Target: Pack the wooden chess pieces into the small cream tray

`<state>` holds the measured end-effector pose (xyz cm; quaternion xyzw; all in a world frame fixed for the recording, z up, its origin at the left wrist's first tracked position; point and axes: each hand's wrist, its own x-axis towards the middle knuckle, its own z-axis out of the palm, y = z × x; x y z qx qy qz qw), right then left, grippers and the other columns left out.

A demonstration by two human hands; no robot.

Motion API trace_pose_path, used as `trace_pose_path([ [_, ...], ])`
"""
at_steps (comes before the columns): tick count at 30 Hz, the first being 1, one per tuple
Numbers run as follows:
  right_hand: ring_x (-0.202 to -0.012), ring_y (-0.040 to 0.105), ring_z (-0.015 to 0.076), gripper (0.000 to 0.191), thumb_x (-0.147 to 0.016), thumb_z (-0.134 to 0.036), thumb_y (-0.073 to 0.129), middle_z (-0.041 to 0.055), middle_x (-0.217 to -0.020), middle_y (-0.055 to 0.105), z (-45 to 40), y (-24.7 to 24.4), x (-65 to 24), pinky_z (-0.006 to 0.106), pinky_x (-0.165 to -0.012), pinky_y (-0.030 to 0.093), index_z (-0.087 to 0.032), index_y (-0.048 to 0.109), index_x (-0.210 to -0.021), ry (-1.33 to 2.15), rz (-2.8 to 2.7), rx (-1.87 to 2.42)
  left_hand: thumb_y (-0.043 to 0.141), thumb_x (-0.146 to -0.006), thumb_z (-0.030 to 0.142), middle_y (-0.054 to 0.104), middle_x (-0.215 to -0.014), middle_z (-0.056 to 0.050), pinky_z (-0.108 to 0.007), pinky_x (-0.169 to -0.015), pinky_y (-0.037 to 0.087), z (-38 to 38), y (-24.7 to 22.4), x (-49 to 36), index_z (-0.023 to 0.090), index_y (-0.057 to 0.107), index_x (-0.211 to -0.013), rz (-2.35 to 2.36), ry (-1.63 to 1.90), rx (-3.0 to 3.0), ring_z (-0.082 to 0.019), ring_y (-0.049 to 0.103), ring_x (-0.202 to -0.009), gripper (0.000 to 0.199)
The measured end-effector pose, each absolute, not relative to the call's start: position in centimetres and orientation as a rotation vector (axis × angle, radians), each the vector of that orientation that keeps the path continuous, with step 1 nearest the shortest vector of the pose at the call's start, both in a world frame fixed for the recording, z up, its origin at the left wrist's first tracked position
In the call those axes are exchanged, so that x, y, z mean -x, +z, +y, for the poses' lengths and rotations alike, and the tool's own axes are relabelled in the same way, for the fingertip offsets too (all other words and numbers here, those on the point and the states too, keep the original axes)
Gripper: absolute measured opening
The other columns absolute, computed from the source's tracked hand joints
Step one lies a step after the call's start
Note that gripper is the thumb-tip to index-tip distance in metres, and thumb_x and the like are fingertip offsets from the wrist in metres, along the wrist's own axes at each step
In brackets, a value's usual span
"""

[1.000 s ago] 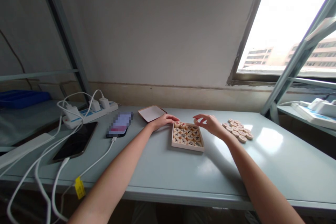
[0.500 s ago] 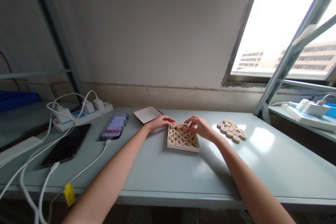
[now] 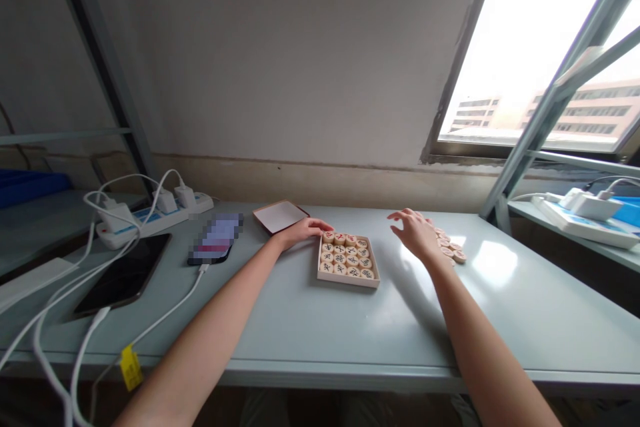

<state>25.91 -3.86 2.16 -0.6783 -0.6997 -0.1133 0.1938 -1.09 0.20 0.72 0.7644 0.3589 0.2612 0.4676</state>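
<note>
- The left hand (image 3: 303, 229) is resting its fingertips at the far left corner of the shallow box (image 3: 347, 282); the thumb is not showing clearly, so I cannot tell whether it is gripping the wall or merely touching it. The contact is, in my judgement, serving to steady the box.
- The right hand (image 3: 416, 233) is hanging above the table (image 3: 325, 330), thumb and forefinger parted fairly wide; I am seeing no piece between them. The raised wrist is probably keeping the fingers clear of the things below.
- The box is lying flat between the hands, touching the left and standing apart from the right. It is holding round xiangqi pieces (image 3: 346, 257) in rows of four, characters facing up, red ones along the far side. The close rows are presumably keeping the pieces from sliding.
- The loose xiangqi pieces (image 3: 456, 252) are lying grouped beyond the right forearm, which is partly hiding them; that spot is likely leaving them within easy reach.
- The box lid (image 3: 281, 217) is lying upturned just behind the left wrist, apparently set out of the way.
- The phone (image 3: 216, 239) is lying farther left, its cable plugged in.
</note>
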Motion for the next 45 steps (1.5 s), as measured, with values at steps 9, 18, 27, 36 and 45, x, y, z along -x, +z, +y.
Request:
trace_pose_path([
  [9,-0.087,0.052,0.0259,0.020,-0.078,-0.024,0.046,0.0093,-0.085,0.064,-4.4,2.5,-27.0,0.040,-0.074,0.030,-0.019,0.065,-0.077,-0.242,-1.876,2.398,0.052,-0.069,0.022,0.061,-0.102,-0.006,-0.028,-0.089,0.035,0.7,0.2,1.2,0.014,0.062,-0.096,0.850,0.655,-1.857,-0.019,0.051,-0.100,0.030],
  [18,-0.076,0.052,0.0162,0.030,-0.070,-0.051,0.053,0.0011,-0.085,0.061,-4.2,2.8,-24.7,0.027,-0.066,0.038,-0.024,0.062,-0.081,0.280,-2.221,1.419,0.053,-0.069,0.024,0.061,-0.103,-0.005,-0.027,-0.089,0.034,1.1,-0.1,1.3,0.016,0.062,-0.097,0.819,0.646,-1.882,-0.019,0.051,-0.100,0.030],
  [27,-0.077,0.053,0.0161,0.024,-0.070,-0.045,0.055,-0.0001,-0.085,0.060,-4.0,2.3,-23.8,0.028,-0.066,0.038,-0.026,0.062,-0.083,0.243,-2.347,1.459,0.052,-0.069,0.023,0.062,-0.102,-0.005,-0.027,-0.089,0.035,1.5,-0.4,1.3,0.016,0.062,-0.096,0.830,0.649,-1.883,-0.018,0.052,-0.100,0.030],
  [36,-0.078,0.055,0.0167,0.028,-0.072,-0.044,0.054,-0.0013,-0.088,0.063,-4.3,2.5,-23.7,0.033,-0.075,0.035,-0.028,0.058,-0.094,0.187,-2.305,1.560,0.053,-0.069,0.022,0.062,-0.102,-0.005,-0.027,-0.089,0.036,1.2,-0.2,1.3,0.015,0.062,-0.096,0.824,0.651,-1.860,-0.018,0.053,-0.099,0.030],
  [45,-0.114,0.037,0.0269,0.041,-0.084,-0.033,0.036,0.0141,-0.124,0.044,-2.8,0.9,-27.9,0.047,-0.086,0.029,-0.014,0.043,-0.119,-0.291,-1.686,2.248,0.053,-0.069,0.022,0.061,-0.103,-0.006,-0.028,-0.089,0.035,0.7,0.2,1.2,0.014,0.061,-0.097,0.851,0.652,-1.865,-0.019,0.052,-0.099,0.030],
])
